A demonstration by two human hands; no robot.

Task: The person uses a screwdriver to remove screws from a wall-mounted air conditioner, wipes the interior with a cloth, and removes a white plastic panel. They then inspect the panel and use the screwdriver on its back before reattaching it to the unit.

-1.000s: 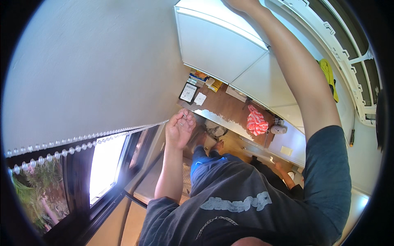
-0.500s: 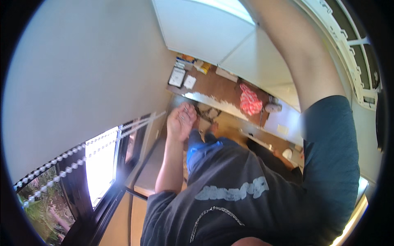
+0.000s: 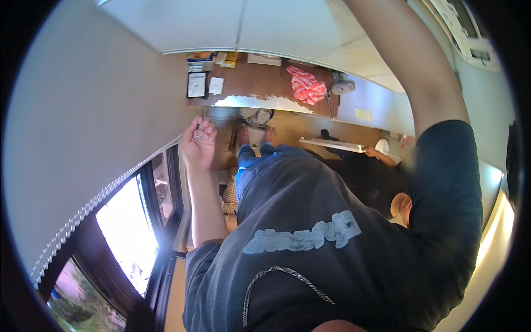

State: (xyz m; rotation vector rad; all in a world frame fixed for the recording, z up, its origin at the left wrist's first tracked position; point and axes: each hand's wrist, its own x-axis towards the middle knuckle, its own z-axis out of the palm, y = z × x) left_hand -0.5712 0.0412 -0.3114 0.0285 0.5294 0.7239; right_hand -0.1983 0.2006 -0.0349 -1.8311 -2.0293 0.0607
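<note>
My left hand (image 3: 198,145) is held out at chest height beside the white blind (image 3: 83,127), palm up and fingers curled. It pinches a couple of small metal pieces (image 3: 198,127) at its fingertips. My right arm (image 3: 415,72) reaches straight up past the top edge, so that hand is hidden. Far below I see my dark shirt (image 3: 310,238), blue trousers and bare feet (image 3: 244,134).
A dark-framed window (image 3: 133,232) lies at the left under the blind. Below, a brown desk (image 3: 260,83) carries a pink striped cloth (image 3: 307,86), a framed picture (image 3: 197,84) and papers. Another person (image 3: 387,182) in dark clothes is at the right near a white shelf (image 3: 332,145).
The view has swung, so the desk now sits at the top centre. My right hand has left the picture at the top. My left hand stays near the blind, its fingers more curled.
</note>
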